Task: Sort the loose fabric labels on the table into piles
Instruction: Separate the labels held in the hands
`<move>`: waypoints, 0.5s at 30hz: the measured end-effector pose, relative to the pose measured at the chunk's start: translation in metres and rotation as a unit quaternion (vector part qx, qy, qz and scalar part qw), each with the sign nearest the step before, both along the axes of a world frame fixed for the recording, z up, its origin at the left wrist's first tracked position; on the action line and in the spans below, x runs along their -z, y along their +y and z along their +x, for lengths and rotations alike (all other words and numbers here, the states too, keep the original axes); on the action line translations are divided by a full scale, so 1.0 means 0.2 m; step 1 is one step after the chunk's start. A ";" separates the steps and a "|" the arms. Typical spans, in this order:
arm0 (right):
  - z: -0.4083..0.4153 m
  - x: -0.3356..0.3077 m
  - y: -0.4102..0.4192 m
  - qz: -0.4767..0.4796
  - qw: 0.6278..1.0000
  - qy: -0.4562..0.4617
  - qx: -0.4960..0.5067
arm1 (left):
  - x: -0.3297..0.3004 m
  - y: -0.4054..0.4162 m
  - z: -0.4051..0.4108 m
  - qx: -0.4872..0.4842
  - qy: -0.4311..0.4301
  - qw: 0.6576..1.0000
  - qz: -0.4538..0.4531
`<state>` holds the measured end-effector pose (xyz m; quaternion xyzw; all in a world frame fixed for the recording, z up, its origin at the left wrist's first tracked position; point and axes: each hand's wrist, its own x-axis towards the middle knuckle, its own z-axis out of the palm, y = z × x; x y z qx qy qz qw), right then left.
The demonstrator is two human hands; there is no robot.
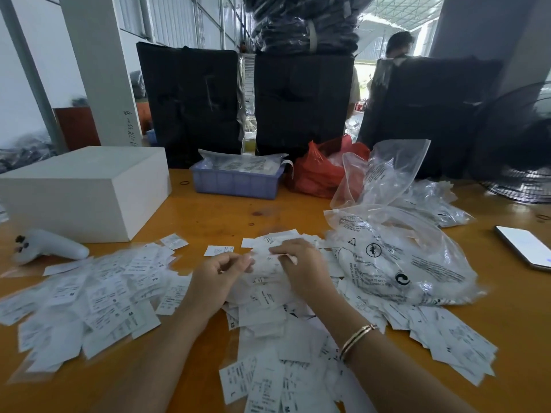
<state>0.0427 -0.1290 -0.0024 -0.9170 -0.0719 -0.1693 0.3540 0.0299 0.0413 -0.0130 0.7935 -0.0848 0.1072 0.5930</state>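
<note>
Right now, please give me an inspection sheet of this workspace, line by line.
Surface: orange wooden table, mostly covered with labels.
Job's things: white fabric labels in a spread on the left, a heap in the middle and a spread on the right.
Clutter: white box, white controller, blue tray, red bag, clear plastic bags, phone.
Grippers: left hand and right hand both work at the middle heap, fingers curled on labels.
Cables: nothing seen.
Surroundings: black bundles behind the table, a fan, a person at the back.
</note>
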 end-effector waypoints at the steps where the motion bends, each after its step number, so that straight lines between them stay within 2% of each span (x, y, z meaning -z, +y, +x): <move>1: -0.03 0.00 -0.01 0.096 0.995 -0.012 0.017 | -0.01 -0.01 -0.01 0.006 -0.001 1.000 -0.018; 4: -0.12 0.01 -0.05 0.327 0.945 0.018 0.018 | -0.02 -0.04 -0.02 0.028 0.007 0.998 -0.050; 7: -0.18 0.02 -0.07 0.450 0.891 0.049 -0.036 | -0.02 -0.08 -0.04 0.043 0.026 0.997 -0.059; 11: -0.19 0.02 -0.07 0.545 0.832 0.055 -0.084 | -0.02 -0.11 -0.06 0.054 0.044 0.993 -0.091; 15: -0.18 0.04 -0.04 0.558 0.825 0.047 -0.067 | -0.01 -0.12 -0.06 0.046 0.044 0.993 -0.103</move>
